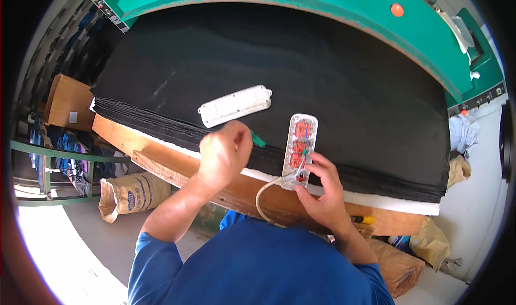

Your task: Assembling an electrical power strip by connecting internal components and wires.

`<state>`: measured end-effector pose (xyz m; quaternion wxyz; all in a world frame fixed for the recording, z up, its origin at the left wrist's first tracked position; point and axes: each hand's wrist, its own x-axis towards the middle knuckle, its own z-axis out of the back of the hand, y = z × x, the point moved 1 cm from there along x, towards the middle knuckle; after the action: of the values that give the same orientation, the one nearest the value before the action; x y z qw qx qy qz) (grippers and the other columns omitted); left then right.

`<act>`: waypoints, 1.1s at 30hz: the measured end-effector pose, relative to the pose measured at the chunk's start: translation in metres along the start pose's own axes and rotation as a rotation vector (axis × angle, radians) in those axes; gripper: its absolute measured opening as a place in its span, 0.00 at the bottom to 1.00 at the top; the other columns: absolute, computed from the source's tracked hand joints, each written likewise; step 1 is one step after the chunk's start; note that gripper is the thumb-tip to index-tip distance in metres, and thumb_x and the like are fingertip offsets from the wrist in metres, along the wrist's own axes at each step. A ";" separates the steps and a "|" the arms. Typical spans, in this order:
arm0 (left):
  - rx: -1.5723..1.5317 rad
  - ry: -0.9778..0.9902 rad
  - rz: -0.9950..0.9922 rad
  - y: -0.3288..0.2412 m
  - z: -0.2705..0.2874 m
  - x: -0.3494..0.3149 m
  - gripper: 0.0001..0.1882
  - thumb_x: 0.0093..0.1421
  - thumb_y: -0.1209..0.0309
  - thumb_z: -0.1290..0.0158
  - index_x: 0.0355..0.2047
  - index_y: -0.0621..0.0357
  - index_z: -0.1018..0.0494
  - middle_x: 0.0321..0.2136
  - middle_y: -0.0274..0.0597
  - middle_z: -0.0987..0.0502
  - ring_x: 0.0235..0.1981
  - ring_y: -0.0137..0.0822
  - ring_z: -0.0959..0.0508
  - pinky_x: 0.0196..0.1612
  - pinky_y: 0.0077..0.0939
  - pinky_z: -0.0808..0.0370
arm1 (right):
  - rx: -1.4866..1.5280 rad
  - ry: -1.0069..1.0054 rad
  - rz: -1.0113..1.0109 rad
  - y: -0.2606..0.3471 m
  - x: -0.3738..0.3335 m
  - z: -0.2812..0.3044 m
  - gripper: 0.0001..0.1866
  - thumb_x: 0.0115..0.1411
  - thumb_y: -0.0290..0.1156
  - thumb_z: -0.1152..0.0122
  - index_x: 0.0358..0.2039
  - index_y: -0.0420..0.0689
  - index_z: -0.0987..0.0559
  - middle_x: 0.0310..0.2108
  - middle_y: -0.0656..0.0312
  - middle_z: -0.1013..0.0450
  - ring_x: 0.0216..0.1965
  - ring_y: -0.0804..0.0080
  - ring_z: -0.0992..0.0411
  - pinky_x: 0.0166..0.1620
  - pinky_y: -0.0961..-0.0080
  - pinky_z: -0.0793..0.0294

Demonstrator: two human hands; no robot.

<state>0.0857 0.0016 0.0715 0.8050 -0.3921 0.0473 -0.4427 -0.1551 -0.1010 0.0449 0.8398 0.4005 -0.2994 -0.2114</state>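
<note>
Matt black cloth (pixel 301 63) covers a rough wooden bench (pixel 161 154); the opened power strip (pixel 300 149) and its cover (pixel 235 106) are smooth white plastic.

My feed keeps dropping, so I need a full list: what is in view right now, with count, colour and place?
opened power strip: 1, white case with orange parts inside, on the black sheets near the front edge
strip cover: 1, white, lying on the black sheets, up and left of the strip
cord: 1, white, looping down from the strip's near end
green-handled tool: 1, green, in the left hand
stack of black sheets: 1 stack, black, across the table
wooden table edge: 1, brown, under the stack
green machine frame: 1, green, behind the stack
sacks: several, tan, on the floor
cardboard box: 1, brown, far left
left hand: 1, grip closed on the tool
right hand: 1, holding the strip's near end
</note>
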 end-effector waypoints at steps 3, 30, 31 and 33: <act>0.106 -0.278 -0.153 -0.006 0.011 0.067 0.02 0.62 0.76 0.40 0.33 0.61 0.21 0.20 0.46 0.20 0.23 0.43 0.16 0.28 0.29 0.22 | 0.011 -0.010 0.003 -0.001 -0.002 0.002 0.25 0.52 0.24 0.26 0.52 0.39 0.22 0.60 0.45 0.30 0.58 0.49 0.27 0.60 0.59 0.27; 0.106 -0.710 0.151 -0.009 -0.052 0.466 0.11 0.58 0.68 0.44 0.39 0.57 0.20 0.36 0.53 0.16 0.41 0.54 0.15 0.49 0.42 0.19 | -0.010 -0.116 0.094 -0.013 0.008 -0.002 0.20 0.49 0.22 0.26 0.44 0.42 0.20 0.53 0.51 0.23 0.46 0.54 0.21 0.46 0.62 0.21; 0.246 -0.521 0.153 -0.014 -0.059 0.472 0.11 0.60 0.69 0.44 0.41 0.58 0.20 0.35 0.51 0.16 0.38 0.49 0.14 0.46 0.38 0.18 | -0.019 -0.104 0.084 -0.015 0.010 0.000 0.20 0.49 0.22 0.26 0.44 0.41 0.20 0.53 0.51 0.24 0.46 0.54 0.22 0.46 0.62 0.21; 0.161 -0.403 0.177 -0.032 -0.057 0.475 0.22 0.59 0.70 0.48 0.52 0.69 0.24 0.47 0.68 0.19 0.53 0.61 0.19 0.56 0.46 0.22 | -0.032 -0.115 0.061 -0.016 0.007 0.002 0.20 0.49 0.22 0.26 0.44 0.42 0.20 0.53 0.51 0.24 0.46 0.54 0.22 0.46 0.62 0.21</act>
<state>0.3268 -0.3973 0.1825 0.8626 -0.4012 -0.1159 -0.2856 -0.1528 -0.1161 0.0352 0.8336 0.3650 -0.3557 -0.2129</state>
